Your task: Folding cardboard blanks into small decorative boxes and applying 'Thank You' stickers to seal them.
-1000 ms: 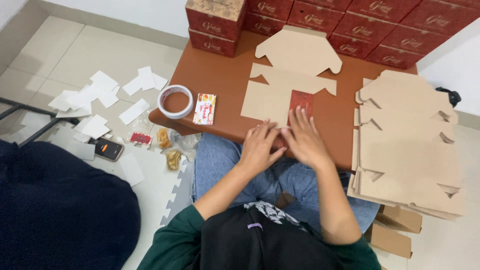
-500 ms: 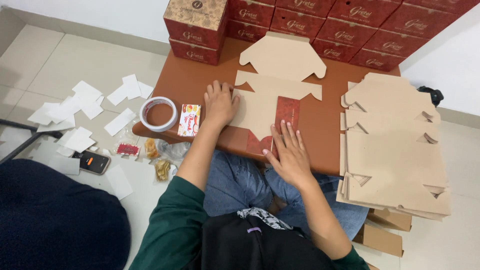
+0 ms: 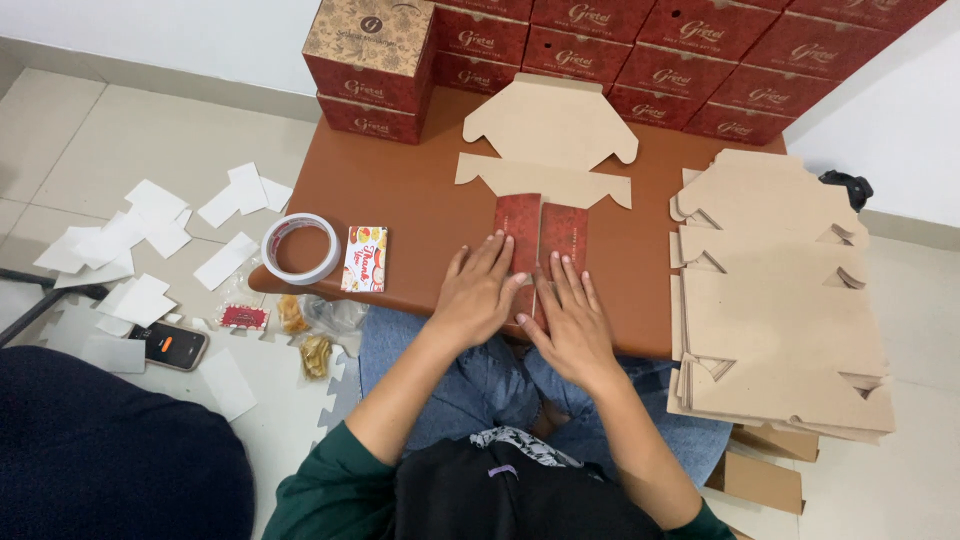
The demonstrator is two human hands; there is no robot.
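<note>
A flat die-cut cardboard box blank lies on the low brown table, tan side up. Its two near flaps are folded over and show their dark red printed side. My left hand lies flat with its fingers pressing on the left red flap. My right hand lies flat beside it, fingers on the near end of the right red flap. Both hands rest palm down and grip nothing.
A roll of clear tape and a small printed card lie left of my hands. A stack of flat blanks fills the table's right side. Finished red boxes line the back. Paper scraps, snack packets and a phone lie on the floor.
My left hand left the table's left side and joined my right at the blank's near end. The near flaps are now folded over, showing two red panels.
</note>
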